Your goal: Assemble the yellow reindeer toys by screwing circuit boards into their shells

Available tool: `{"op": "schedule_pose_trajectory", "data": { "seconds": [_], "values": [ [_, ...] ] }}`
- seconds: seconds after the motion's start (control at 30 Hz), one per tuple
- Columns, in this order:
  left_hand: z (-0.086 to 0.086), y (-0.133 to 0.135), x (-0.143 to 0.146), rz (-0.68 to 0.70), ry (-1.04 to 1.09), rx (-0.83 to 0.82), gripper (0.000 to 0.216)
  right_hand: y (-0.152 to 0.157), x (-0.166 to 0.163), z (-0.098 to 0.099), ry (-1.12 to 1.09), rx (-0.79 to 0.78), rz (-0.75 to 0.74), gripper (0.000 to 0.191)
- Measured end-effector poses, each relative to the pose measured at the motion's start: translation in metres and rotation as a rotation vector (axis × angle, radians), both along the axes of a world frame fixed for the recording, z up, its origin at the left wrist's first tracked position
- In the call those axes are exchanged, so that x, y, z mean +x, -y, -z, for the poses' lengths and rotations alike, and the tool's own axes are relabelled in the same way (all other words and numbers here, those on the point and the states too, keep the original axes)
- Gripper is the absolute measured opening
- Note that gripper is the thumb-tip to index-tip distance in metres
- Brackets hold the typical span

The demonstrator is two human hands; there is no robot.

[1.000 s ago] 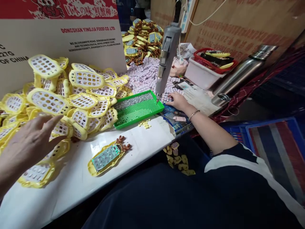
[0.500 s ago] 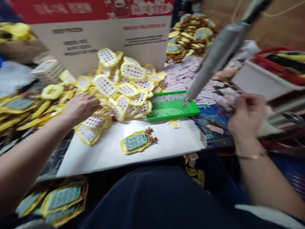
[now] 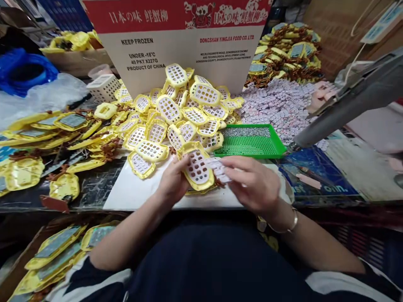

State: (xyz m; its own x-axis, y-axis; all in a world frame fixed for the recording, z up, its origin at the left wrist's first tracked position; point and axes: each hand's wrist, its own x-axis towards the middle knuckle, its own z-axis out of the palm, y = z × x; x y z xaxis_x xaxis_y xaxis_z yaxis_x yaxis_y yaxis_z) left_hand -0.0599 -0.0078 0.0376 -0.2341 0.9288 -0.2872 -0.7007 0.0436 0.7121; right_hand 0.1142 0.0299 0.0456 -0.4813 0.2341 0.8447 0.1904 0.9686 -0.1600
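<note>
My left hand point(image 3: 172, 181) grips a yellow plastic shell with a white perforated face point(image 3: 197, 166), held tilted over the white work sheet point(image 3: 135, 191). My right hand point(image 3: 252, 184) pinches a small pale pink pad point(image 3: 220, 169) against the shell's right edge. Under the shell lies a partly hidden yellow piece with brown antlers. Behind my hands rises a heap of like yellow shells point(image 3: 176, 117).
A green tray of small screws point(image 3: 252, 144) sits right of the heap, with a hanging grey electric screwdriver point(image 3: 349, 109) beside it. Pale pink pads point(image 3: 280, 105) cover the table behind. Assembled yellow pieces point(image 3: 47, 130) lie left and in a box point(image 3: 56, 251) below. A cardboard carton point(image 3: 176, 46) stands at the back.
My left hand took a yellow shell from the heap and brought it to the middle. My right hand came in from the right with a pink pad. The view swung left.
</note>
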Motion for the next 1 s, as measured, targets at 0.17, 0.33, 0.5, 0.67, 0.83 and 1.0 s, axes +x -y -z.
{"op": "schedule_pose_trajectory", "data": {
  "seconds": [0.17,0.33,0.5,0.67,0.83,1.0],
  "values": [
    [0.001,0.014,0.019,0.026,0.244,-0.021,0.027,0.000,-0.025,0.013,0.181,0.288,0.055,0.011],
    [0.005,0.019,0.015,0.012,0.343,-0.036,0.034,0.002,-0.026,0.020,0.286,0.311,0.113,0.020],
    [0.009,0.018,0.021,0.021,0.366,-0.030,0.054,0.008,-0.027,0.025,0.353,0.288,0.100,0.026],
    [0.008,0.020,0.023,0.021,0.363,-0.140,0.064,0.017,-0.024,0.035,0.394,0.214,0.083,0.053],
    [0.008,0.021,0.025,0.041,0.320,-0.161,0.062,0.023,-0.017,0.047,0.386,0.200,0.111,0.068],
    [0.007,0.019,0.032,0.102,0.309,-0.166,0.059,0.024,-0.006,0.046,0.319,0.185,0.051,0.055]
  ]
}}
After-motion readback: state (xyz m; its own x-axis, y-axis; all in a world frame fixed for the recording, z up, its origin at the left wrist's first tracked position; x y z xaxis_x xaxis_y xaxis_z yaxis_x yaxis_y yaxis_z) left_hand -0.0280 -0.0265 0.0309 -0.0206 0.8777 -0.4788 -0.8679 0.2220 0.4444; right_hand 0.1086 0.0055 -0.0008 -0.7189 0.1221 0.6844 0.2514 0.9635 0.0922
